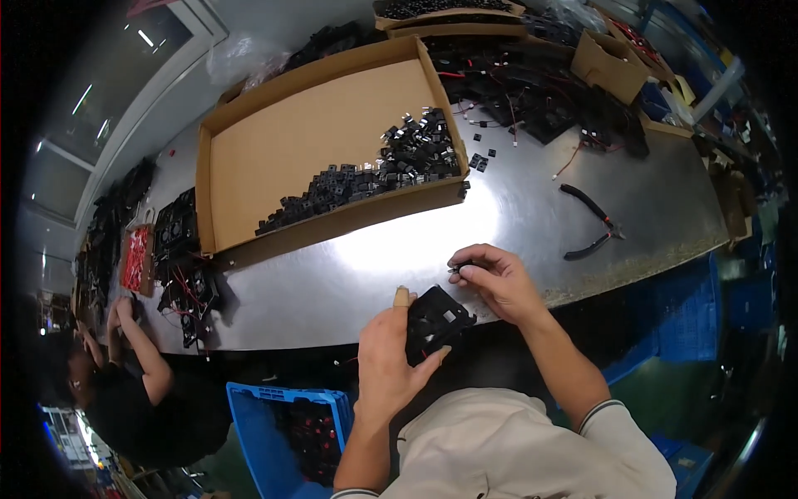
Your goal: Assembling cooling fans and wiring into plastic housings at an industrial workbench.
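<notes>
Over the table's front edge, my left hand (384,358) grips a flat, square black plastic housing (432,320), tilted toward me. Tan coverings wrap its thumb and a fingertip. A thin red wire shows beside that hand. Just above and to the right of the housing, my right hand (504,289) pinches a small black piece (461,266) with metal tips, apart from the housing. Similar small black parts (349,185) with shiny metal lie heaped along the near side of a shallow cardboard tray (328,223) in front of me.
Pliers (588,201) with black handles lie open on the metal table (665,216) at right. Wired black parts (540,108) pile at the back. A blue crate (287,394) stands below the edge. Another person (125,399) works at left beside a box of red-and-white pieces (136,259).
</notes>
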### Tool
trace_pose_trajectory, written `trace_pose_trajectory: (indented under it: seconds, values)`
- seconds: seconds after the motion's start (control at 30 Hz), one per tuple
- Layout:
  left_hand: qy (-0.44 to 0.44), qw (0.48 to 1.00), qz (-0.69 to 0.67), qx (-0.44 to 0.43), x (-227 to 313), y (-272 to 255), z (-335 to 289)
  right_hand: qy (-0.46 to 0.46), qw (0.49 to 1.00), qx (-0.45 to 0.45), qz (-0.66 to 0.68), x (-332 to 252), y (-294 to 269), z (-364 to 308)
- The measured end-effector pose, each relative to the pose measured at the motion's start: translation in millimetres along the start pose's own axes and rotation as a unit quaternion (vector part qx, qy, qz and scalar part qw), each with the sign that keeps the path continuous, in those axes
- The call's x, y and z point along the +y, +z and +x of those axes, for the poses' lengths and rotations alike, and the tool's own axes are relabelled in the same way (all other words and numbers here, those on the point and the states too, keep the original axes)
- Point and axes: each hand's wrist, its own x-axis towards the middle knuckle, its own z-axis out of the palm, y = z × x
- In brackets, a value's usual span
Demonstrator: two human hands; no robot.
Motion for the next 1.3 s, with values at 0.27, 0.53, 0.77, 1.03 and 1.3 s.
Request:
trace_pose_trajectory:
  seconds: [0.27, 0.53, 0.77, 1.03, 1.3]
  values:
    - [0.007, 0.999, -0.017, 0.029, -3.4, -0.2, 2.9, -0.001, 1.0, -0.007, -0.01, 0.6, 0.4, -1.1]
    - [-0.118, 0.85, -0.5, 0.116, -14.2, 22.4, -18.2, -0.001, 1.0, -0.012, 0.003, 3.2, 3.0, 0.7]
    - [-0.128, 0.63, -0.762, 0.082, -22.7, 21.5, -17.5, -0.031, 0.999, 0.0, 0.023, 5.8, 1.5, -4.4]
    - [-0.138, 0.895, -0.412, 0.1, -2.7, 16.3, -12.6, -0.025, 1.0, 0.004, 0.011, 6.5, -5.1, -4.3]
    - [-0.027, 0.993, -0.056, 0.097, 13.2, -1.9, -3.3, -0.031, 0.999, 0.009, -0.013, 7.9, -1.5, -8.1]
